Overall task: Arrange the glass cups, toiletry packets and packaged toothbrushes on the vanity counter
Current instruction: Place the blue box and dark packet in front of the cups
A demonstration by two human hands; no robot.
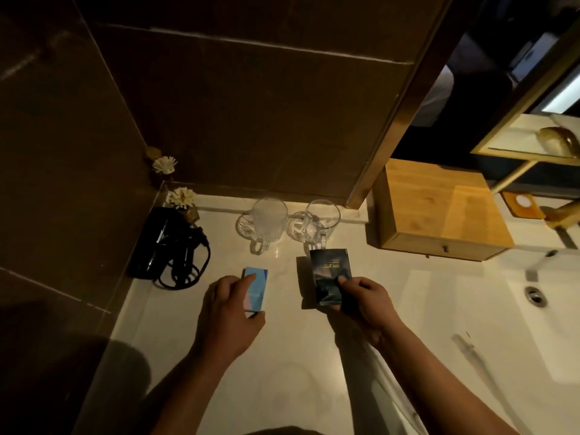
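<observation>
Two glass cups with handles stand side by side on glass coasters at the back of the white vanity counter (282,356), the left cup (269,221) and the right cup (320,221). My left hand (229,318) grips a light blue toiletry packet (256,288) lying on the counter in front of the left cup. My right hand (365,304) holds a dark toiletry packet (329,276) by its lower edge, just in front of the right cup. A long clear packaged item (477,359), perhaps a toothbrush, lies at the right on the basin edge.
A black hair dryer (166,246) with coiled cord lies at the left against the wall, beside a small flower diffuser (181,199). A wooden drawer box (439,211) stands at the right. The sink basin with its drain (535,296) lies at the far right.
</observation>
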